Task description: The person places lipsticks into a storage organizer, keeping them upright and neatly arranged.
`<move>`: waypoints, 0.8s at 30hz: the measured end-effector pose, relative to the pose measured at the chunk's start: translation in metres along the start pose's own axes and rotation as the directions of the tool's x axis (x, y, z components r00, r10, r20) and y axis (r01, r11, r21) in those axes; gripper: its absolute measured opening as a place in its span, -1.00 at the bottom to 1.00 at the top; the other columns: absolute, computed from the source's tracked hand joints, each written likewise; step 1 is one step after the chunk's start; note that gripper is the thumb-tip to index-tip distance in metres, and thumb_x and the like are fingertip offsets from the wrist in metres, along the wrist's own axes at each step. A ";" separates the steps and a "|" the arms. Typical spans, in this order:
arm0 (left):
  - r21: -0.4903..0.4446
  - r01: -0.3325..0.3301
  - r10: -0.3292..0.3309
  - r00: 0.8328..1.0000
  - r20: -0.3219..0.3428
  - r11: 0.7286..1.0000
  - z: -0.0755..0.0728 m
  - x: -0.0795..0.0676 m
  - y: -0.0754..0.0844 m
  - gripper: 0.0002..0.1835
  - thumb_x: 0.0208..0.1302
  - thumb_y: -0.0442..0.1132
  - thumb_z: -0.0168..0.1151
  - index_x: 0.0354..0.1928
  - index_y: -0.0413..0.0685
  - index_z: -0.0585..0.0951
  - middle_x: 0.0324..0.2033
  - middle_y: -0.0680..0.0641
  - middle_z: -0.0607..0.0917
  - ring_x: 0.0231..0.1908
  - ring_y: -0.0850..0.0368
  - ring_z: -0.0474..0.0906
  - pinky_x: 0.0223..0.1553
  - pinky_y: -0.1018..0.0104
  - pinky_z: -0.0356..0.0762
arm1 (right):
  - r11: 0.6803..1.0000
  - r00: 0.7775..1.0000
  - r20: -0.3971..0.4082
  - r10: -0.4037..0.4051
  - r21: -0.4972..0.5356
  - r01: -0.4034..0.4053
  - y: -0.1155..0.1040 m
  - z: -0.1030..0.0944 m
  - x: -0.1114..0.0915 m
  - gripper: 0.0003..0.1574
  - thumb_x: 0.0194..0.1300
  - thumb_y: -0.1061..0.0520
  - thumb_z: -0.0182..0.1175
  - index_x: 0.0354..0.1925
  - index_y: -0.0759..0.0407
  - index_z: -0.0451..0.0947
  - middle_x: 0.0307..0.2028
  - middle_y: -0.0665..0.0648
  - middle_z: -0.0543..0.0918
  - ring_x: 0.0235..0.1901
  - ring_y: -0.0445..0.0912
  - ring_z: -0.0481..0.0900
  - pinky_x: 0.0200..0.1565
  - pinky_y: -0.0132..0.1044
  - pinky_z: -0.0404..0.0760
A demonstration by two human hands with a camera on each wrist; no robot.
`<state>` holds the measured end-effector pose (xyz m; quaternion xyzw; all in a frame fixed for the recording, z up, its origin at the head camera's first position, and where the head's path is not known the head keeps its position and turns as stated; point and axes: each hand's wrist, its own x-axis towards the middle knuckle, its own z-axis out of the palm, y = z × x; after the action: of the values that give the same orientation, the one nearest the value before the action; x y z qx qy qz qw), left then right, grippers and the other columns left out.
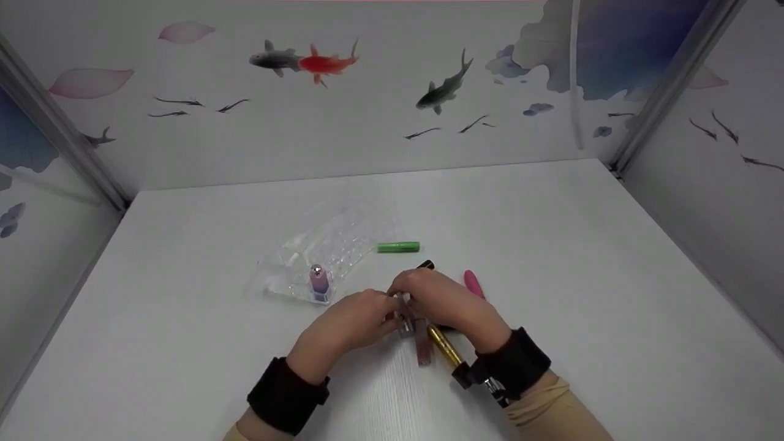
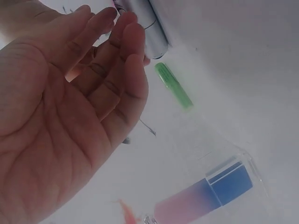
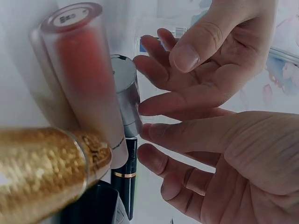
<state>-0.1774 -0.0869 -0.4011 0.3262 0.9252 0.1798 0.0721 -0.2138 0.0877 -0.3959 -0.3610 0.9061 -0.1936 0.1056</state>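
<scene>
In the right wrist view a gold glitter tube (image 3: 39, 175) lies nearest the camera, filling the lower left of the frame, and beside it a red-filled tube (image 3: 84, 84) leans through the upper left. Just beyond that, left of centre, is the silver cylinder (image 3: 130, 106) that both hands reach for; in the head view the cluster sits just below centre on the white table (image 1: 184, 245). The person's left hand (image 1: 361, 315) has its fingers loosely bent and close together, with nothing in them; the right hand (image 1: 438, 297) keeps thumb and forefinger apart at the cylinder's side, clamped on nothing visible, and whether the fingertips press it cannot be told. The cylinder looks light, stiff and smooth, probably slippery and prone to roll or tip, so a thumb-and-finger pinch around mid-barrel should suit it; the clear wall of the red-filled tube may crack if dropped. Counted, there is one gold tube, one red-filled tube, one silver cylinder, one black tube (image 3: 126, 186) with a gold band, one partly hidden black object (image 3: 86, 205) at the bottom left, one pink item (image 1: 473, 285) right of centre, one green tube (image 1: 398, 247), and one pink-to-blue tube (image 1: 319, 280) on one clear plastic bag (image 1: 334, 239), left of centre.
</scene>
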 end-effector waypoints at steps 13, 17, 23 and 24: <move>0.005 0.039 -0.039 0.999 -0.033 0.999 -0.004 -0.004 -0.003 -0.93 0.34 -0.32 0.20 -0.23 -0.09 0.66 -0.38 -0.06 0.73 -0.39 0.11 0.57 -0.30 0.21 0.57 | 0.999 1.000 0.016 0.020 -0.027 -0.020 -0.002 0.004 0.007 -0.49 0.12 0.58 0.13 -0.20 0.09 0.76 -0.23 0.01 0.77 -0.25 -0.16 0.61 -0.05 -0.21 0.67; 0.013 0.039 -0.038 0.997 -0.059 0.999 -0.005 -0.005 -0.003 -0.97 0.27 -0.35 0.26 -0.30 -0.09 0.65 -0.44 -0.07 0.72 -0.44 0.11 0.52 -0.36 0.23 0.51 | 0.999 0.999 0.024 0.022 -0.042 -0.021 -0.003 0.006 0.009 -0.56 0.18 0.53 0.16 -0.17 0.12 0.75 -0.21 0.04 0.77 -0.23 -0.14 0.62 -0.05 -0.22 0.67; 0.039 0.086 -0.082 0.993 -0.084 0.996 -0.003 -0.006 -0.007 -0.91 0.13 -0.46 0.31 -0.42 -0.13 0.69 -0.44 -0.11 0.74 -0.41 0.04 0.61 -0.38 0.21 0.54 | 0.999 0.999 0.041 0.032 -0.027 -0.031 -0.004 0.010 0.010 -0.70 0.26 0.42 0.23 -0.10 0.18 0.73 -0.16 0.09 0.78 -0.12 -0.10 0.68 0.03 -0.19 0.67; 0.043 0.095 -0.091 0.992 -0.086 0.995 -0.003 -0.006 -0.008 -0.89 0.13 -0.48 0.30 -0.44 -0.14 0.68 -0.44 -0.11 0.73 -0.41 0.05 0.60 -0.38 0.22 0.54 | 0.999 0.999 0.041 0.029 -0.027 -0.028 -0.003 0.010 0.010 -0.68 0.25 0.44 0.22 -0.10 0.18 0.73 -0.15 0.09 0.78 -0.11 -0.09 0.68 0.03 -0.18 0.67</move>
<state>-0.1780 -0.0972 -0.4015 0.2765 0.9456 0.1678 0.0339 -0.2152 0.0757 -0.4043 -0.3533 0.9112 -0.1729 0.1222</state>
